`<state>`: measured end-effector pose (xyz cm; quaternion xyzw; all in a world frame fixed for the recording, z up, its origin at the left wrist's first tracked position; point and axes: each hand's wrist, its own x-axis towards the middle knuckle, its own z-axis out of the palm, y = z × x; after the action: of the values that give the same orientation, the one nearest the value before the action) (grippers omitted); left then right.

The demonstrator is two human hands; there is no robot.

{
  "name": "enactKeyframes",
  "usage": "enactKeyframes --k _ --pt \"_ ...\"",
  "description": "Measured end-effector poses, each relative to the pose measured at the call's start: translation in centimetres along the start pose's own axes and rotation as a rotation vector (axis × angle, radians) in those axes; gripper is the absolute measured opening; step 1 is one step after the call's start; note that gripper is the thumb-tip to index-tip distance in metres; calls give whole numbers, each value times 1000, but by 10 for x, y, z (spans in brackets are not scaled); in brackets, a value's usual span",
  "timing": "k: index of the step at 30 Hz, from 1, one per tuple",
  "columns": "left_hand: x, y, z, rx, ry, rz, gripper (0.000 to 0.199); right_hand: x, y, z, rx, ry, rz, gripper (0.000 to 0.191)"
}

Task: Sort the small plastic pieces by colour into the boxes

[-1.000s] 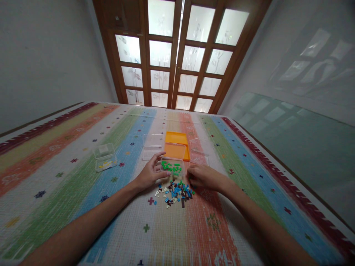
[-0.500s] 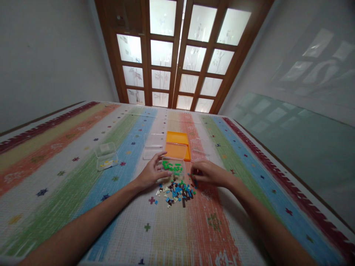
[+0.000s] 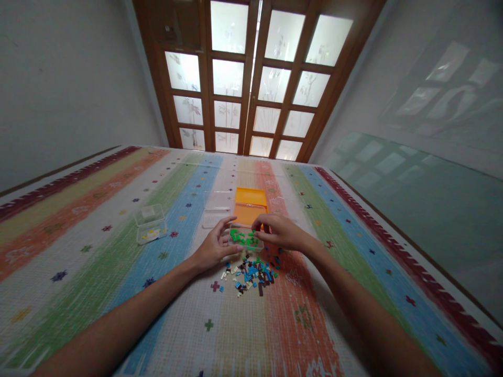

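Observation:
Green toy bricks (image 3: pixel 242 240) lie in a small clear plastic box (image 3: pixel 251 249) in the middle of the table. My left hand (image 3: pixel 214 245) grips this box by its left side, thumb along the near edge and fingers behind. Over the box's right rim is my right hand (image 3: pixel 280 231), its thumb and fingers pinched together just above the green bricks. Whatever is between those fingertips is too small to make out. On the cloth nearer me is a loose pile of small toy bricks (image 3: pixel 253 273) in blue, brown, cream and a few green.
Behind the box stands an open orange case (image 3: pixel 251 196). Left of it lies an open clear box (image 3: pixel 215 219). Further left, another open clear box (image 3: pixel 151 235) holds yellow and white bricks. A striped cloth (image 3: pixel 173 309) covers the table, with glazed doors (image 3: pixel 251 78) beyond.
My right hand has moved left, from the right edge of the brick pile to over the clear box. My left hand keeps its hold on the box.

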<state>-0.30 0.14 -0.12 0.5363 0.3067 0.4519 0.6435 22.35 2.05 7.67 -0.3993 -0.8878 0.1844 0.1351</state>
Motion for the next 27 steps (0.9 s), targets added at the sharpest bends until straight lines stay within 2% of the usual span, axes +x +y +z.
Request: enactKeyframes --k 5,11,15,22,27 --pt "0 1 -1 -12 -17 4 78 17 -5 14 -140 38 2 20" --pt "1 1 0 -27 -36 22 77 18 -5 21 -221 60 -15 26" --pt "0 0 0 -36 -20 17 77 11 -5 16 -165 68 -36 27" --pt "-1 4 1 -55 -4 -21 79 -11 2 1 -66 198 -61 18" --pt "-1 6 2 -49 -1 2 79 -34 14 -8 -47 137 17 15"
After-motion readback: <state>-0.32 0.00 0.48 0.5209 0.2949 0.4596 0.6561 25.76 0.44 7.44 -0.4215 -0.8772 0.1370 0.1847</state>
